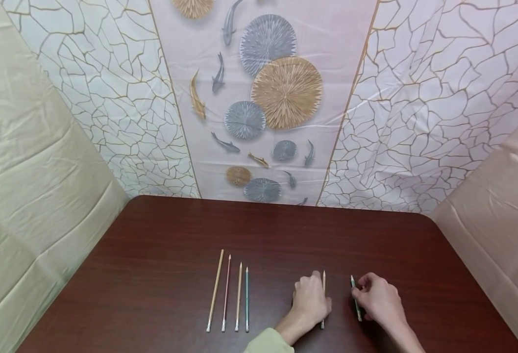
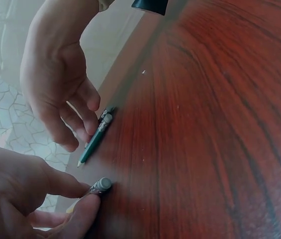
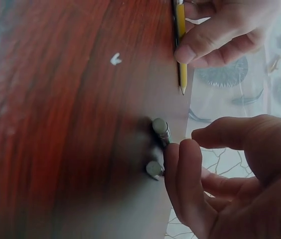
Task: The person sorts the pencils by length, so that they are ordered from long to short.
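Note:
In the head view my left hand [image 1: 309,299] pinches a yellow pencil [image 1: 323,279] between thumb and forefinger; it lies on the table with its tip pointing away from me. The left wrist view shows its eraser end [image 2: 100,185] between those fingertips. To the right, my right hand [image 1: 379,299] bends over a green pencil [image 1: 357,306], with loosely bent fingers right beside it. A gap shows between its thumb and fingers in the right wrist view. There, two eraser ends [image 3: 159,125] stand close to the fingers; the second pencil is mostly hidden.
Left of my hands lies a row of pencils: a longer yellowish one [image 1: 215,291], a red one [image 1: 227,292], a yellow one [image 1: 238,296] and a green one [image 1: 247,299]. The brown table [image 1: 170,230] meets a patterned cloth [image 1: 259,162] at the back.

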`<move>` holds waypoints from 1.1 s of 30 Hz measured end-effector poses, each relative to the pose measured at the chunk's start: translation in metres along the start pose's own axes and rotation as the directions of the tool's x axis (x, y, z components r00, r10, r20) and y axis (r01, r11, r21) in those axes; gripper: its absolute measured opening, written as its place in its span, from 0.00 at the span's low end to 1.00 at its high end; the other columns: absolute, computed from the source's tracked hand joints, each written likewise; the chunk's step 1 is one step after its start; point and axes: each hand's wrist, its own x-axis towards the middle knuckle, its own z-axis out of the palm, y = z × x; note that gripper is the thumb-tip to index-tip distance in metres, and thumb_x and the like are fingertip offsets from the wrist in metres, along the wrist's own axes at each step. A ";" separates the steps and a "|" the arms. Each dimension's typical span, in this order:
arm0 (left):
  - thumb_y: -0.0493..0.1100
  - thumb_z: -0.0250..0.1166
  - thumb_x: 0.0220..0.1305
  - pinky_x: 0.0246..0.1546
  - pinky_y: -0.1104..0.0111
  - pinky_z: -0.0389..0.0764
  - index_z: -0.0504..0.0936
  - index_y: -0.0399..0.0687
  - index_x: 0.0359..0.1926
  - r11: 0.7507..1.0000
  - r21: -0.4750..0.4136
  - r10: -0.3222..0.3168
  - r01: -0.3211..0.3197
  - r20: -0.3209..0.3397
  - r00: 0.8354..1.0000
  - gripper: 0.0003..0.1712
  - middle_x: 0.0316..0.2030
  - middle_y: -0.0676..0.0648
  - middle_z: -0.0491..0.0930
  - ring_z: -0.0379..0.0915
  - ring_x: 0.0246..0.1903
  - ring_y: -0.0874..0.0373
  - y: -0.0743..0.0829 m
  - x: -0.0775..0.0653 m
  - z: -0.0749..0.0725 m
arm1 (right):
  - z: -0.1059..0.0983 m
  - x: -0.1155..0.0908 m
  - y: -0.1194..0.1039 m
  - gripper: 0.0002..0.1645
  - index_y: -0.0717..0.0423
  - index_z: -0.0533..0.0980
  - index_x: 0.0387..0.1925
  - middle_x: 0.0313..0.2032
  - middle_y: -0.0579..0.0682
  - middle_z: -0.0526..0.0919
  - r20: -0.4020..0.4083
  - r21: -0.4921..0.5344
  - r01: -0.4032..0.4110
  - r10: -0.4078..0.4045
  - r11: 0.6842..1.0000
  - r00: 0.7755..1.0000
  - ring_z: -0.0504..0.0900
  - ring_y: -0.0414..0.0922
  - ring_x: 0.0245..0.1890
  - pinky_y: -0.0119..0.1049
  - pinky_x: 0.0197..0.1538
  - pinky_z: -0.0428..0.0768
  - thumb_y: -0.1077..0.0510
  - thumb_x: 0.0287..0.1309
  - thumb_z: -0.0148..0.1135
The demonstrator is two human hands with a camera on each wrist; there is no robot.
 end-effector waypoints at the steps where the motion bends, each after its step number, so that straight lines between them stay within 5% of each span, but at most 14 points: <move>1: 0.39 0.79 0.38 0.21 0.61 0.78 0.72 0.48 0.28 1.000 0.001 0.005 -0.005 -0.003 1.000 0.21 0.19 0.46 0.76 0.81 0.24 0.46 0.000 0.000 0.000 | 0.001 0.000 -0.001 0.11 0.62 0.77 0.36 0.24 0.45 0.81 0.000 -0.011 -0.001 0.001 1.000 1.000 0.78 0.42 0.10 0.39 0.20 0.77 0.60 0.49 0.64; 14: 0.36 0.76 0.39 0.22 0.60 0.79 0.73 0.47 0.25 1.000 -0.024 0.002 -0.001 0.019 1.000 0.17 0.19 0.45 0.76 0.81 0.24 0.47 -0.001 0.001 -0.003 | 0.003 0.009 -0.006 0.18 0.57 0.81 0.44 0.23 0.54 0.80 0.033 -0.182 -0.036 0.043 0.983 0.999 0.77 0.52 0.21 0.50 0.22 0.73 0.56 0.48 0.68; 21: 0.35 0.74 0.38 0.22 0.62 0.79 0.72 0.49 0.22 0.998 -0.066 0.003 0.000 0.042 0.999 0.16 0.17 0.50 0.72 0.79 0.23 0.48 -0.003 0.002 -0.007 | 0.005 0.011 -0.009 0.19 0.58 0.81 0.43 0.33 0.65 0.82 0.041 -0.236 -0.028 0.038 0.971 0.998 0.81 0.64 0.30 0.56 0.25 0.75 0.58 0.46 0.70; 27: 0.34 0.72 0.37 0.23 0.63 0.78 0.68 0.52 0.15 0.997 -0.068 -0.012 0.018 0.086 0.996 0.19 0.15 0.52 0.69 0.77 0.22 0.51 -0.002 0.005 -0.013 | 0.007 0.011 -0.007 0.18 0.57 0.81 0.42 0.29 0.61 0.82 0.048 -0.217 -0.014 0.025 0.976 0.999 0.81 0.61 0.28 0.54 0.25 0.75 0.60 0.44 0.70; 33: 0.35 0.71 0.36 0.26 0.65 0.78 0.69 0.52 0.11 0.996 -0.080 0.040 -0.033 0.083 0.996 0.17 0.14 0.55 0.69 0.75 0.22 0.56 -0.006 0.006 -0.018 | 0.008 0.011 -0.006 0.17 0.56 0.81 0.41 0.29 0.60 0.82 0.042 -0.191 0.008 0.000 0.982 0.999 0.81 0.57 0.28 0.53 0.27 0.75 0.61 0.45 0.69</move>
